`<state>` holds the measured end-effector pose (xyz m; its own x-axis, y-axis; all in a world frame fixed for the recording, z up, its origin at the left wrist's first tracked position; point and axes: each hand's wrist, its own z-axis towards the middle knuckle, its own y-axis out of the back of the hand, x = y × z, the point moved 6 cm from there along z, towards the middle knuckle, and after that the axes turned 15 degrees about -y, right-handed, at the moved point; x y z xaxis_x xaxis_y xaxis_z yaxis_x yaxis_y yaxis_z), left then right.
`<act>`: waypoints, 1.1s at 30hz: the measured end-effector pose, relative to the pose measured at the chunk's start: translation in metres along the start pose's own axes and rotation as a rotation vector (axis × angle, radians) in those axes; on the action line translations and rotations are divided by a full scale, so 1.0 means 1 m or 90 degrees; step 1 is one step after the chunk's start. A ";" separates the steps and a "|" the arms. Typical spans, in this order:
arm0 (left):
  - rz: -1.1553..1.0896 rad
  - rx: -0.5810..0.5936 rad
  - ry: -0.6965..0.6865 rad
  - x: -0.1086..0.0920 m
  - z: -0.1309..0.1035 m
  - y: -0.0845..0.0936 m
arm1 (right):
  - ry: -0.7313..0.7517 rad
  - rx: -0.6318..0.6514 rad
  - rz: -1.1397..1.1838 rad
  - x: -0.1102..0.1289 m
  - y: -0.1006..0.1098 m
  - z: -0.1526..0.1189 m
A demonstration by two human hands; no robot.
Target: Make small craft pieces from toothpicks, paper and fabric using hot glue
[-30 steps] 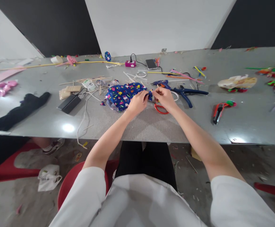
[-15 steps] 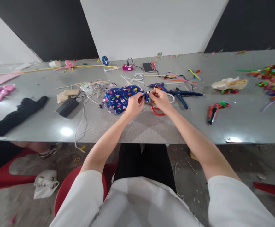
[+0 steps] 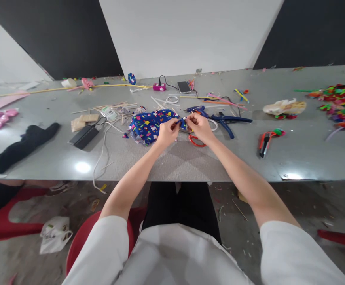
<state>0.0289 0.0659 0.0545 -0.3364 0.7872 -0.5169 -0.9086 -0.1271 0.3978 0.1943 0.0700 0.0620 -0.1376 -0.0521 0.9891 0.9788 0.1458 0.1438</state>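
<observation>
Between my fingertips is a small piece of blue patterned fabric [image 3: 183,123]. My left hand [image 3: 168,131] pinches its left side, and my right hand [image 3: 200,126] pinches its right side. Just behind and left of my left hand lies a larger blue cloth [image 3: 148,126] with a colourful print. Partly hidden by my right hand is a blue glue gun [image 3: 196,110]. Scissors with red handles [image 3: 196,141] lie under my right hand, and blue-handled pliers [image 3: 226,122] are to its right.
On the grey table [image 3: 137,166] are a black adapter [image 3: 84,136] with a white cable, a phone [image 3: 184,87], a box cutter [image 3: 265,144] and a black cloth [image 3: 21,147]. Colourful pipe-cleaner pieces [image 3: 343,103] pile up at the right. A red stool [image 3: 83,237] stands below.
Both hands stay nearly in place, still pinching the small fabric piece, which has tilted slightly. The whole view has shifted a little.
</observation>
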 end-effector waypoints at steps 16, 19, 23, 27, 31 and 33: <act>-0.045 0.026 -0.010 -0.003 0.000 -0.001 | 0.052 -0.049 -0.006 0.005 0.001 -0.008; -0.054 0.024 -0.008 -0.004 0.000 -0.002 | 0.041 -0.046 0.009 0.004 0.002 -0.008; -0.050 0.021 -0.009 -0.005 0.001 -0.001 | 0.021 -0.031 0.036 0.003 0.001 -0.008; -0.021 0.020 -0.016 -0.007 0.003 0.002 | 0.045 -0.021 0.042 0.005 0.001 -0.009; -0.016 0.024 -0.035 -0.011 0.003 0.003 | 0.021 -0.014 0.034 0.002 0.001 -0.007; -0.011 0.029 -0.036 -0.011 0.002 0.002 | 0.019 -0.004 0.036 0.002 0.000 -0.007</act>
<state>0.0311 0.0580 0.0625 -0.3046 0.8222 -0.4808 -0.9018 -0.0866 0.4233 0.1953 0.0625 0.0636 -0.0771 -0.0732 0.9943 0.9858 0.1437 0.0870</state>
